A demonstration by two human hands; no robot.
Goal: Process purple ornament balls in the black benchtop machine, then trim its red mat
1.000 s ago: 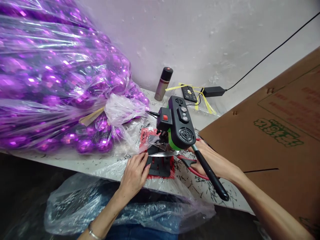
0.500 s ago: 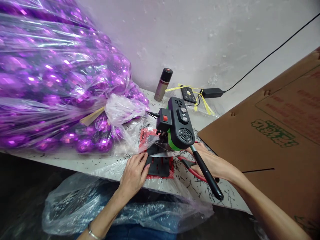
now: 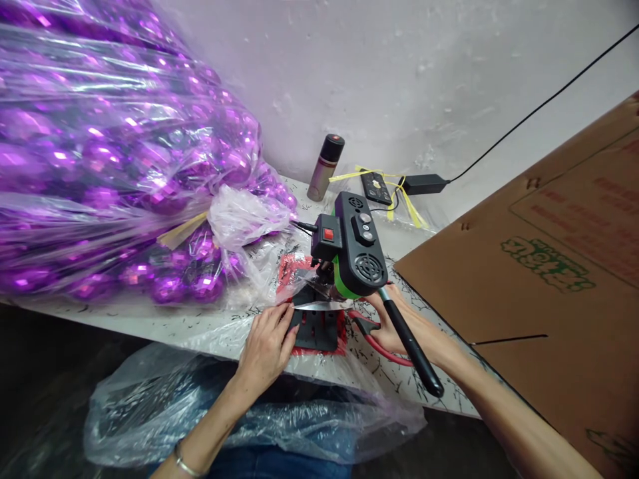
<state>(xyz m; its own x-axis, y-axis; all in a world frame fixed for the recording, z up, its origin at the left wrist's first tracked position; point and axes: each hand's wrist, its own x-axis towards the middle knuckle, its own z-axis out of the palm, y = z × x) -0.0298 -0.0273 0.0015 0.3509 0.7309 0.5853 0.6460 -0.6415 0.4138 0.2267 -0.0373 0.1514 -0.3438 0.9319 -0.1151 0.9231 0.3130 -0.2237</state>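
A small black and green bench machine (image 3: 355, 249) with a red switch stands on a black base (image 3: 315, 329) over a red mat. Its black lever handle (image 3: 412, 349) slants down to the right. My left hand (image 3: 267, 346) pinches a clear plastic sheet (image 3: 319, 296) at the left of the machine's jaw, fingers curled. My right hand (image 3: 404, 326) lies behind the lever at the right of the jaw, holding the other side of the plastic, beside red-handled scissors (image 3: 377, 339). Its fingertips are partly hidden by the lever.
A big clear bag of purple shiny balls (image 3: 110, 166) fills the left of the table. A spray can (image 3: 325, 167), a remote, a black power adapter (image 3: 424, 183) and cable lie at the back. Brown cardboard (image 3: 549, 286) leans at the right. Another plastic bag (image 3: 224, 412) hangs below the table edge (image 3: 150, 322).
My right hand has slid a little left, closer to the machine's jaw. The left hand stays where it was on the plastic.
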